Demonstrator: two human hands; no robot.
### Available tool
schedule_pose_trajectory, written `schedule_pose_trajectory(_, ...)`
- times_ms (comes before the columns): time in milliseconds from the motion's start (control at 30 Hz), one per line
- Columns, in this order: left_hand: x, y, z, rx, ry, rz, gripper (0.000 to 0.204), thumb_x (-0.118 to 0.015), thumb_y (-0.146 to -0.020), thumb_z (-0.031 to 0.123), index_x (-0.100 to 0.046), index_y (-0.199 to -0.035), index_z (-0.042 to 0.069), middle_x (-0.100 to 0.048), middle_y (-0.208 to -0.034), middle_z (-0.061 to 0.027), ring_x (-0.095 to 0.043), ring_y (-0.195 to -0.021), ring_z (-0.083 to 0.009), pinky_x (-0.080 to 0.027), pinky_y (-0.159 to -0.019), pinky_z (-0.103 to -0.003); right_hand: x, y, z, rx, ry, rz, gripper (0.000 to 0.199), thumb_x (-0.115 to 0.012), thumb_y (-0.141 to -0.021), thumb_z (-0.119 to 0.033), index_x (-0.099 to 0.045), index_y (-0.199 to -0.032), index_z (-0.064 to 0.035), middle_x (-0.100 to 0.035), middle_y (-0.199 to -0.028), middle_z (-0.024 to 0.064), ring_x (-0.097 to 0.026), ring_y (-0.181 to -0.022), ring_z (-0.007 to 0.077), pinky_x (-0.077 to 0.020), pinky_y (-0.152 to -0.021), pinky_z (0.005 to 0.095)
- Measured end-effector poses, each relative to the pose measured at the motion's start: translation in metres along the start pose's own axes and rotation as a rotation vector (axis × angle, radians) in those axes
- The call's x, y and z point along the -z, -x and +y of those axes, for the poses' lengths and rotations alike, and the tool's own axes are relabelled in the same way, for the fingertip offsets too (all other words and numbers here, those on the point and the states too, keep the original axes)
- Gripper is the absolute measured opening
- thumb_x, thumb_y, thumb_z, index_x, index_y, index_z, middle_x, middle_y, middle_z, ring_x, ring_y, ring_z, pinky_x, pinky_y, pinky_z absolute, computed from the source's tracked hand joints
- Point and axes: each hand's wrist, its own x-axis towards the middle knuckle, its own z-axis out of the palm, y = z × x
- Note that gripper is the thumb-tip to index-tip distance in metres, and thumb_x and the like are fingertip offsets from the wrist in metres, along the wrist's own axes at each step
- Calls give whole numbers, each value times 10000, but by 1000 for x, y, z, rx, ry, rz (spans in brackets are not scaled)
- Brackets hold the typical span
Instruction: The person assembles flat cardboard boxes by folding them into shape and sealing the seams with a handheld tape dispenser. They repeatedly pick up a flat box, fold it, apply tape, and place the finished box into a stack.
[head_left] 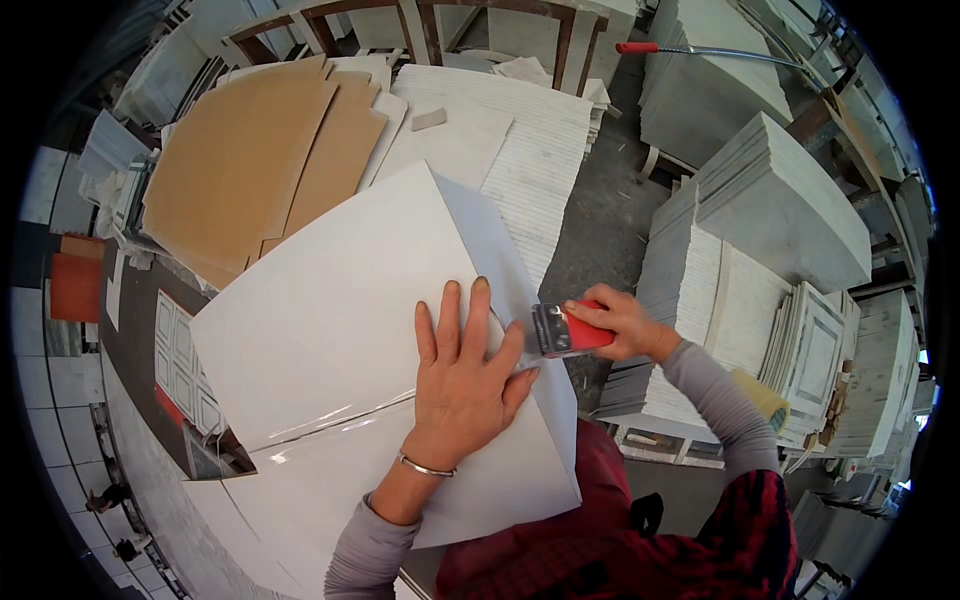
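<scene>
A large white carton [330, 310] lies before me. A glossy strip of clear packing tape [340, 417] runs along its top seam toward the right edge. My left hand [460, 385] rests flat on the carton's top over the seam, fingers spread, a silver bangle at the wrist. At the carton's right side, my right hand [628, 322] is closed around a red and black tape dispenser [568, 330]. The dispenser's dark front end is close against that side, near the end of the seam. Its far side and the tape roll's inside are hidden.
Brown cardboard sheets [240, 160] and stacked white sheets [535, 115] lie beyond the carton, with a small beige block [429, 119] on them. At the right stand stacks of white panels [780, 210] and a yellowish roll [762, 398]. A red-handled rod [636, 48] lies farther back.
</scene>
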Motion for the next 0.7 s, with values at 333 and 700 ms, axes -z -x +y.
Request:
schedule_pose_trajectory(333,0,0,0,8,16,28,424,-684,-731,326,-620,-1094,115,-320,-1409,-218,-203,-1350,-432,-187,-1062,-606,98,31,-8,81,373,-335,740,-722,-560,-146,-548,-1277,-211,-481,-808,82,-491,-648,255,-426,-558,343)
schedule_pose_trajectory(700,-1,-12,-5,-650,138,-240,231,-593,-755,190,-583,-888,2,-564,-940,-164,-536,-948,-326,-403,-947,-485,3,-3,-66,462,1199,-1094,199,-659,-617,-245,-698,-739,-93,-627,-746,82,-599,-649,246,-419,-449,366)
